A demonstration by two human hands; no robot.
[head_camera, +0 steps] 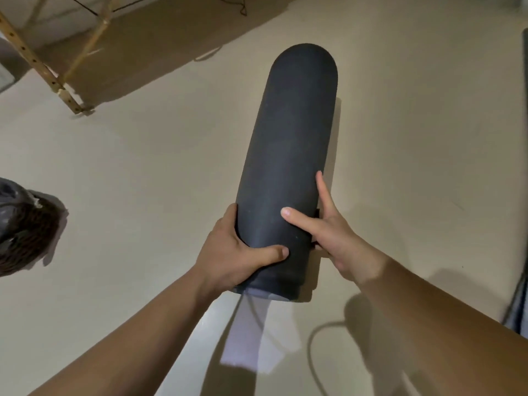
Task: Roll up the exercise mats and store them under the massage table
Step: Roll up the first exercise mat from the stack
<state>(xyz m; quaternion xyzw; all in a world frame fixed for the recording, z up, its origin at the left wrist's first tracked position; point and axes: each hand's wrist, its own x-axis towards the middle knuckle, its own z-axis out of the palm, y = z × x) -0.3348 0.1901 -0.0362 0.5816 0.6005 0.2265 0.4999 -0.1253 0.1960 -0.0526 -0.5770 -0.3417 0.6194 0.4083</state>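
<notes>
Rolled black mat (288,155) held in two hands, centre, over a beige floor (143,167).
Left hand (237,252) and right hand (328,232) clasp its near end; wooden table legs (43,64) far left, dark basket (25,232) left, cable (311,347) near.

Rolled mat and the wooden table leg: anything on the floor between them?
Nothing: head view shows only bare floor between rolled mat and wooden table leg.

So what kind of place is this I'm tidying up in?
Probably a massage or therapy room, possibly in a home. The clues: the wooden legs, with adjustment holes, of a folding massage table, the rolled exercise mat held by the left hand and right hand, and a bare beige floor.
</notes>
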